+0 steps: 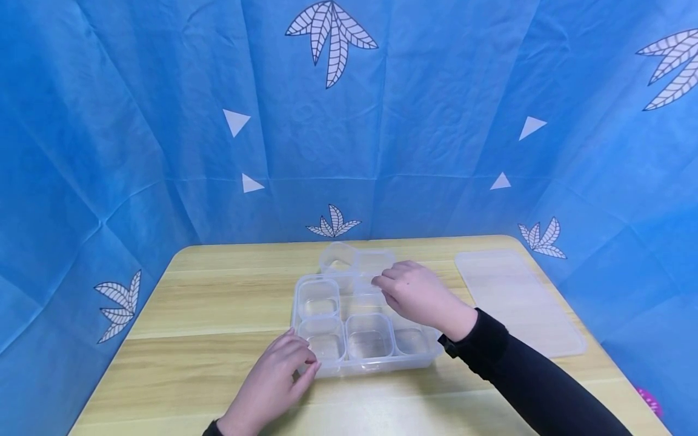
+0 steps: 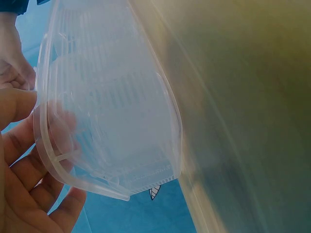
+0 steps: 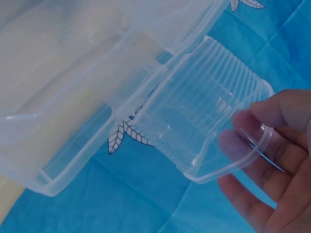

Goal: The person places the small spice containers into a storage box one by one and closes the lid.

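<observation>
A large clear plastic box sits on the table with several small clear containers inside it. My left hand grips the box's front left corner. In the left wrist view the thumb lies at the rim and the fingers pass behind the corner. Over the back part of the box, my right hand pinches the rim of another small clear container. In the right wrist view that container is tilted beside the large box's wall, thumb on one side of its rim, fingers on the other.
Behind the box stand more small clear containers. A flat translucent lid lies at the table's right side. The wooden table is bounded by a blue curtain with leaf prints at the back and sides.
</observation>
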`<state>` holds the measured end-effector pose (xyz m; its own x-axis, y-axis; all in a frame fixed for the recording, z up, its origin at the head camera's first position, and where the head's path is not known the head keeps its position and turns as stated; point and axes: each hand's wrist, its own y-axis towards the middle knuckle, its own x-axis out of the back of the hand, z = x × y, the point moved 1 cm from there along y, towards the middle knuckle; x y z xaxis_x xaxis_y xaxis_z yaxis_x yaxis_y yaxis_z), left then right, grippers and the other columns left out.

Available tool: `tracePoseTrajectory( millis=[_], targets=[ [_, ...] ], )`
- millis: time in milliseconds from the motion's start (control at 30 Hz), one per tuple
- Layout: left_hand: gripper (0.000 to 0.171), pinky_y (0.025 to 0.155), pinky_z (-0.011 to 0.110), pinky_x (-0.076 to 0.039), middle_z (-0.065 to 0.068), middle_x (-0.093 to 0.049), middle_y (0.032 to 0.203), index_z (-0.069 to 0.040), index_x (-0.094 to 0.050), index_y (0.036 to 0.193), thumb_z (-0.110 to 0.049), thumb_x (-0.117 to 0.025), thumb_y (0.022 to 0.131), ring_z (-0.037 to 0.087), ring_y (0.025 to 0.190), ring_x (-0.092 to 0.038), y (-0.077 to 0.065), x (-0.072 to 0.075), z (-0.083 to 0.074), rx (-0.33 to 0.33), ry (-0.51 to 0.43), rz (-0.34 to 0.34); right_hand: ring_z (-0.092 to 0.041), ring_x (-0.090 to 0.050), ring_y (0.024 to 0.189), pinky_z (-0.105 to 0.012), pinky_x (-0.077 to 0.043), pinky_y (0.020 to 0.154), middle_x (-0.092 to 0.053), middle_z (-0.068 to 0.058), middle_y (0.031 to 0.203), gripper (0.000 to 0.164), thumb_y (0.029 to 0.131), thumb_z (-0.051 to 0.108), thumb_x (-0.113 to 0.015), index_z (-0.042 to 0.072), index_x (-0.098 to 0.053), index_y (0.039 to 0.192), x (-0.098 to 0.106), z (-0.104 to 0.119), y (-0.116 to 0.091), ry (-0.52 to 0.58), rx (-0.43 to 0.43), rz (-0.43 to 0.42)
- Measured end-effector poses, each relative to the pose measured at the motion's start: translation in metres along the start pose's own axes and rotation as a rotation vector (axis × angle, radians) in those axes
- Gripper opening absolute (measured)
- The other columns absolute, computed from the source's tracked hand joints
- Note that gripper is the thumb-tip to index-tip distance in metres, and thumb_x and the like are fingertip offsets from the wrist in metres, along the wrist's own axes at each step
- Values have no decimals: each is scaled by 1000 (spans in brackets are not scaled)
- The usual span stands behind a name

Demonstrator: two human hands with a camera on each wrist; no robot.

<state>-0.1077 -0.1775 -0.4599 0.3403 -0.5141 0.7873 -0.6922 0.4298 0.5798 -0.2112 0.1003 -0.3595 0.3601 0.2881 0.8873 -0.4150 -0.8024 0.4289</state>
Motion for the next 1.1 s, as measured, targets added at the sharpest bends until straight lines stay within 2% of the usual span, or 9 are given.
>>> tracePoseTrajectory(
  millis=[533,933,1100],
  targets=[
    [13,109,44,-42,-10,-66,86,-19,-68,80,-18,-81,80,11,95,-64,0,0,0,4,2,2,-18,-68,81,-35,-56,85,-71,1,87,20,86,0,-64,9,-72,101,-20,4,4,16,20,58],
    [13,109,43,-41,-10,-66,86,-20,-68,80,-19,-81,80,11,95,-64,-1,0,0,-3,4,1,-17,-69,85,-34,-55,88,-71,1,88,18,89,3,-63,10,-73,103,-25,3,9,3,7,92],
    [13,109,43,-41,-10,-66,86,-19,-68,79,-18,-81,80,11,94,-64,-1,0,0,-4,-2,-2,-17,-69,83,-33,-56,87,-71,2,87,19,87,1,-64,11,-73,102,-26,3,11,-3,8,102]
  ],
)
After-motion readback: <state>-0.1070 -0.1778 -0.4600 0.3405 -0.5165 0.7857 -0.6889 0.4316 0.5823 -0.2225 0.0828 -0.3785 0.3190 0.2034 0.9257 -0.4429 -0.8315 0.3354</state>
